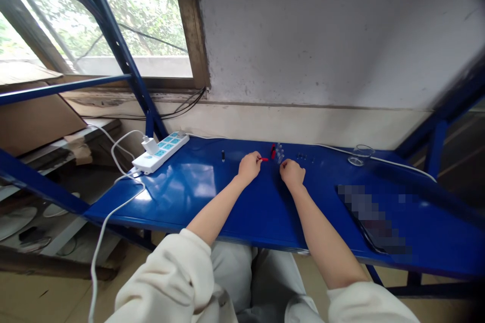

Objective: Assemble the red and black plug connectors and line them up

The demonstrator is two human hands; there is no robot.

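Note:
My left hand rests on the blue metal table, fingers curled round a small red piece that sticks out to the right. My right hand lies a little to the right, fingers curled at a row of small clear vials. I cannot make out whether it grips one. A second small red and black part lies just behind the two hands. A small black piece stands to the left of my left hand.
A white power strip with blue sockets and a white cable sits at the table's back left. A clear glass beaker stands at the back right. Several tiny dark parts lie near the vials. A dark flat pad covers the right side.

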